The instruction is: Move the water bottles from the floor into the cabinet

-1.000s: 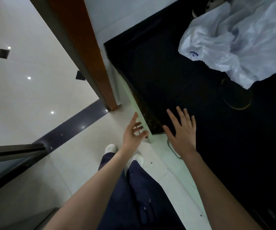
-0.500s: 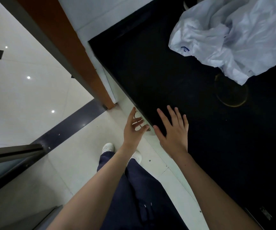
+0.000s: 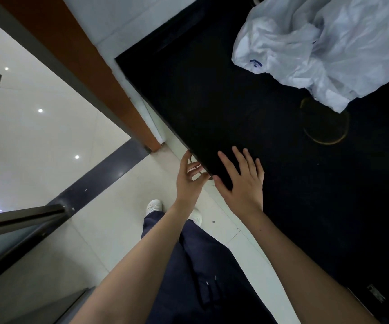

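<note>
Reaching with fingers spread, left hand (image 3: 190, 181) and right hand (image 3: 242, 183) meet the black cabinet top (image 3: 247, 101).

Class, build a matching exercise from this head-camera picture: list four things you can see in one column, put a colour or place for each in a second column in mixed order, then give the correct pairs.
Column one:
1. plastic bag
2. left hand
3. right hand
4. shoes

Column two:
A. spread flat above the black countertop
B. white, on the tiled floor
C. crumpled, on the far part of the black top
D. at the corner edge of the black top, fingers curled

Pairs: 1-C, 2-D, 3-A, 4-B
</note>
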The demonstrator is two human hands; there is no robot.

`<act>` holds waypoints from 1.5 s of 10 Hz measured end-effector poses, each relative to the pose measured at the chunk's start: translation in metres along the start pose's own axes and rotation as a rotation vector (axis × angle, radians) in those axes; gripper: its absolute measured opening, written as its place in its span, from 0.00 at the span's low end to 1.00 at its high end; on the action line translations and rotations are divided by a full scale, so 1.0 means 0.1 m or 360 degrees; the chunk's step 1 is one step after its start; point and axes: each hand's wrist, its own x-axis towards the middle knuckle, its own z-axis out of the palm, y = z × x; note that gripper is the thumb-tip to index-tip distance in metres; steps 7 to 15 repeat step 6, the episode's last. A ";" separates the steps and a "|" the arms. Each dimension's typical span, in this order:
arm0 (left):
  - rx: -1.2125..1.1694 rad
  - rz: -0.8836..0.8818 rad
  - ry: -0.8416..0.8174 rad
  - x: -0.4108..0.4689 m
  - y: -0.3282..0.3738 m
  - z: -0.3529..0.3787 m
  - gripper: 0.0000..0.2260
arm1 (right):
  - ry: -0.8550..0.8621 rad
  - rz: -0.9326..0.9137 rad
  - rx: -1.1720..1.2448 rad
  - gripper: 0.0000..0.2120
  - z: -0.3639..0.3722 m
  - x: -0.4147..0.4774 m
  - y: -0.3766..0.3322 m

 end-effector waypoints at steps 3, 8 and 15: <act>0.0157 0.0022 -0.0181 -0.02 -0.01 -0.15 0.31 | -0.0013 0.0002 0.0041 0.27 -0.02 0.01 -0.01; 0.0887 0.0393 -0.0396 -0.30 0.87 -0.68 0.19 | -0.0008 0.0202 0.0846 0.22 -0.51 -0.05 -0.06; 0.0887 0.0393 -0.0396 -0.30 0.87 -0.68 0.19 | -0.0008 0.0202 0.0846 0.22 -0.51 -0.05 -0.06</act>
